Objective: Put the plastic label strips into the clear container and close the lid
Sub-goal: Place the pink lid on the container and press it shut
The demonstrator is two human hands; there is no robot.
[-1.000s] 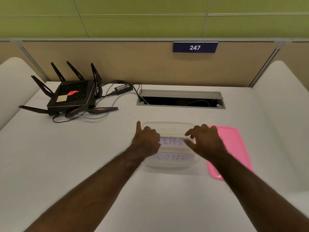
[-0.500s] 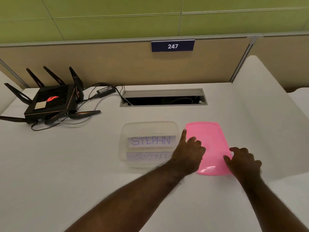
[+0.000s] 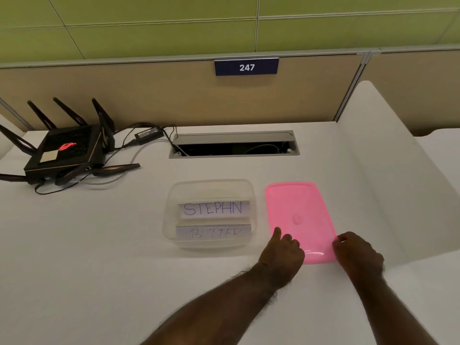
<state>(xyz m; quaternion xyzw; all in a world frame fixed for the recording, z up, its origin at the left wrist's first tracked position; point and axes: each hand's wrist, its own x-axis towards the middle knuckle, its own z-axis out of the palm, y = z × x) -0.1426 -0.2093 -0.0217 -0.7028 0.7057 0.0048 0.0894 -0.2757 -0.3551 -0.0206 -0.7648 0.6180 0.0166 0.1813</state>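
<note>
Two label strips lay inside one clear container, uncovered. One pink lid lay beside it; left hand and right hand touched its near corners, fingers curled, grip undeterminable.

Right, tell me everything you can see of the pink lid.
The pink lid is a translucent, plastic-looking rounded rectangle with a raised rim and a small oval mark near its middle. It lies flat on the white desk, just right of the clear container, apart from it. The left hand and right hand are at its near corners, fingers at the edge, not yet lifting.
</note>
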